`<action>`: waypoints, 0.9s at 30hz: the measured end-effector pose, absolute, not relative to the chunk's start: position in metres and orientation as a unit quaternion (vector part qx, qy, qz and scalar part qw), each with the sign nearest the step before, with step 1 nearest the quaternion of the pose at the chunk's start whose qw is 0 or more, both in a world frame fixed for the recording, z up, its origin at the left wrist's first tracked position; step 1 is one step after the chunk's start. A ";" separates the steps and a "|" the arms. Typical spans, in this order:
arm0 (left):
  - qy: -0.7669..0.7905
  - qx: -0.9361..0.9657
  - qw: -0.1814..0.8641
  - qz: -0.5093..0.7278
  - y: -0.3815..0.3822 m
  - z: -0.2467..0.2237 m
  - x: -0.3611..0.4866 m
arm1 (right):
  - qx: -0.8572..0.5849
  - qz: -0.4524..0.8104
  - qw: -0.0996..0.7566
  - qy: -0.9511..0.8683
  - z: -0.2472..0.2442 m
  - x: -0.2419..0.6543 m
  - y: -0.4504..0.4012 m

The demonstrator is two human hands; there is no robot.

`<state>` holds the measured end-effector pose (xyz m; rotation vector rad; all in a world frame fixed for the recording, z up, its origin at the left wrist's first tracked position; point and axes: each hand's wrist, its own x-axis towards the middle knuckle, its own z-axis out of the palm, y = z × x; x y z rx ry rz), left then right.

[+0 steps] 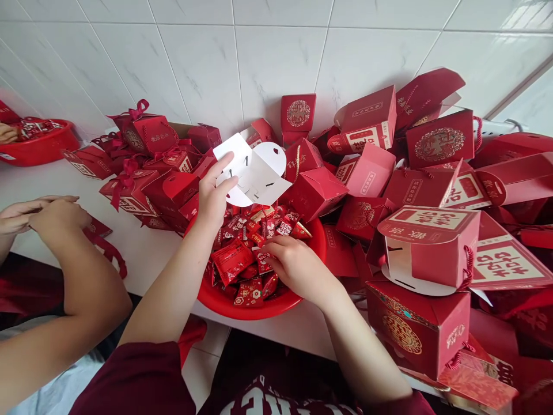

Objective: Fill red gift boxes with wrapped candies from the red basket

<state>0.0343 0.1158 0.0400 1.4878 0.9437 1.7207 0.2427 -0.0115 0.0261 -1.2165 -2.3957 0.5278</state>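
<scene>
A white table stands against a tiled wall. The left hand pinches one panel of an open gift box above the red basin; the right hand touches wrapped sweets therein, its grip unclear. Box: probably light, creasable card, best held by an edge; sweets: likely slippery.

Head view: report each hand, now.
Left hand: closed, holding the open white-lined gift box.
Right hand: among wrapped candies in the red basin; grip cannot be told.
</scene>
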 end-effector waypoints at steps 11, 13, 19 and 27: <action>0.365 0.597 0.311 0.643 0.117 0.036 0.033 | -0.526 0.221 0.265 -0.777 -0.010 0.277 0.011; 0.365 0.602 0.308 0.640 0.116 0.037 0.034 | -0.525 0.227 0.258 -0.779 -0.013 0.278 0.012; 0.369 0.599 0.314 0.637 0.115 0.038 0.036 | -0.518 0.228 0.254 -0.784 -0.014 0.277 0.009; 0.373 0.606 0.309 0.631 0.116 0.038 0.037 | -0.450 0.242 0.278 -0.814 0.000 0.266 0.001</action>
